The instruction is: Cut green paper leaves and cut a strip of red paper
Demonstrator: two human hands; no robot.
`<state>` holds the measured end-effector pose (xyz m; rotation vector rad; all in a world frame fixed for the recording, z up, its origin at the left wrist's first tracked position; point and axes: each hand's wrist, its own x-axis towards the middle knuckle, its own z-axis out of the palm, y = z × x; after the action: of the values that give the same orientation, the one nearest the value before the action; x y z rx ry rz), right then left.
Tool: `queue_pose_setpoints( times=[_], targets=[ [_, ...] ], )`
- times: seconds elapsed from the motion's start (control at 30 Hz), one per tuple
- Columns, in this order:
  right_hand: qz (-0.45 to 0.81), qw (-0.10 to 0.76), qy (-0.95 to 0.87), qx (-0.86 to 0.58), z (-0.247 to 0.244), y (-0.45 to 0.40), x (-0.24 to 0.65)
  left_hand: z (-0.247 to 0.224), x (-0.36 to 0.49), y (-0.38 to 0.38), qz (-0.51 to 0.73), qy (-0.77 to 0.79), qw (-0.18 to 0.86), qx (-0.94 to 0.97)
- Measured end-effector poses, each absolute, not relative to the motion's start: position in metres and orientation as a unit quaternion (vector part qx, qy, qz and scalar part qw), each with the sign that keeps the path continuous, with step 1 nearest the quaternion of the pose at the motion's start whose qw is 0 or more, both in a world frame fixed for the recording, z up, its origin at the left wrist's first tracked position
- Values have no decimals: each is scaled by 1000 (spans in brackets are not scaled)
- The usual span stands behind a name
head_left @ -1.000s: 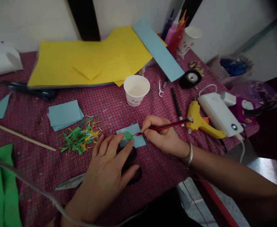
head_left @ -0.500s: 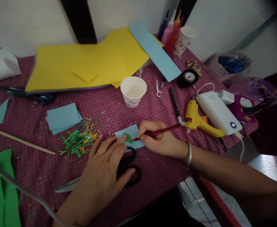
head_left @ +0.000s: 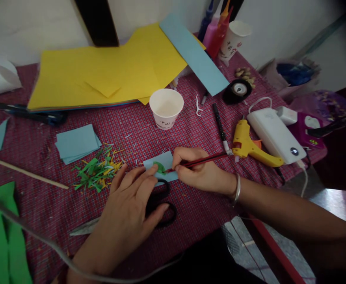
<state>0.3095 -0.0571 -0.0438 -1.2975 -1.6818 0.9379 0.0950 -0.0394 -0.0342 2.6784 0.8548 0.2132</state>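
My right hand [head_left: 199,169] grips a red and black pencil [head_left: 207,158], its tip at the edge of a small green paper piece [head_left: 160,168]. That piece lies on a light blue paper rectangle [head_left: 167,158], partly covered by both hands. My left hand [head_left: 128,209] lies spread, its index fingertip pressing beside the green piece. Under this hand rest scissors [head_left: 170,215] with black handles; the blade points left and the middle is hidden. Left of the fingers is a heap of green and yellow paper snippets [head_left: 97,171].
A paper cup [head_left: 166,108] stands beyond my hands. Stacked blue rectangles [head_left: 77,142], a utility knife [head_left: 31,114] and yellow sheets [head_left: 81,79] lie at left and back. To the right are a marker [head_left: 219,124], yellow glue gun [head_left: 245,142] and white power bank [head_left: 276,136]. A cable [head_left: 39,236] crosses the front left.
The view has shifted slightly, so the table's things sit a little higher in the picture. Both hands keep nearly the same pose, with the pencil still at the green piece's edge.
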Motion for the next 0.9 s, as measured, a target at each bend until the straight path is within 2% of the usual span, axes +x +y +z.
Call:
queue_pose_setpoints(
  times=[0.1, 0.23, 0.33, 0.47, 0.8, 0.9],
  targets=[
    [404, 423, -638, -501, -43, -56, 311, -32, 94, -39, 72, 300, 167, 936],
    [480, 529, -507, -481, -44, -53, 318, -31, 92, -34, 75, 298, 189, 933],
    [489, 577, -462, -463, -43, -51, 322, -33, 94, -22, 86, 309, 208, 924],
    [450, 566, -509, -467, -35, -52, 324, -32, 107, 4, 67, 295, 208, 930],
    [375, 517, -611, -468, -25, -57, 327, -6, 139, 28, -108, 233, 189, 948],
    [372, 519, -613, -466, -21, -58, 328, 2, 144, 25, -98, 239, 172, 950]
  ],
)
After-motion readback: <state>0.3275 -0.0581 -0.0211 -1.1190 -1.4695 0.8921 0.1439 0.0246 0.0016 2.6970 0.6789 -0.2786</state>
